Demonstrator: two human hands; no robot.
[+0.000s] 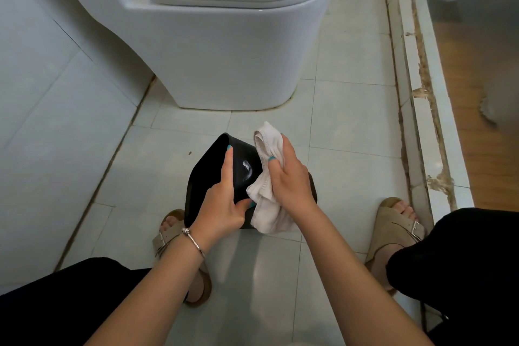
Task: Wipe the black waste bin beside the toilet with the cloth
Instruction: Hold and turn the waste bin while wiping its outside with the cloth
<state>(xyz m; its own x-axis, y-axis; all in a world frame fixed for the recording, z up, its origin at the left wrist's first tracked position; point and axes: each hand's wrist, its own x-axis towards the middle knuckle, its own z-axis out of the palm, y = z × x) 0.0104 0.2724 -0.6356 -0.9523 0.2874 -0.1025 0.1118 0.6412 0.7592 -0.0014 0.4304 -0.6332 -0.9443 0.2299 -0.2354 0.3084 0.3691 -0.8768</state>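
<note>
Head view: the black waste bin [213, 174] sits tilted on the floor tiles [351, 121] before the toilet [224, 45], steadied by the left hand [222, 202], fingers straight, thumb underneath. The right hand [289, 177] clutches the white cloth [266, 174] against its side, so wiping appears underway; next, likely turn the bin to unwiped faces.

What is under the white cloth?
Under the crumpled white cotton cloth lies the right side of the tilted glossy black plastic waste bin. Cloth and right hand cover that side, so its surface cannot be seen.
</note>
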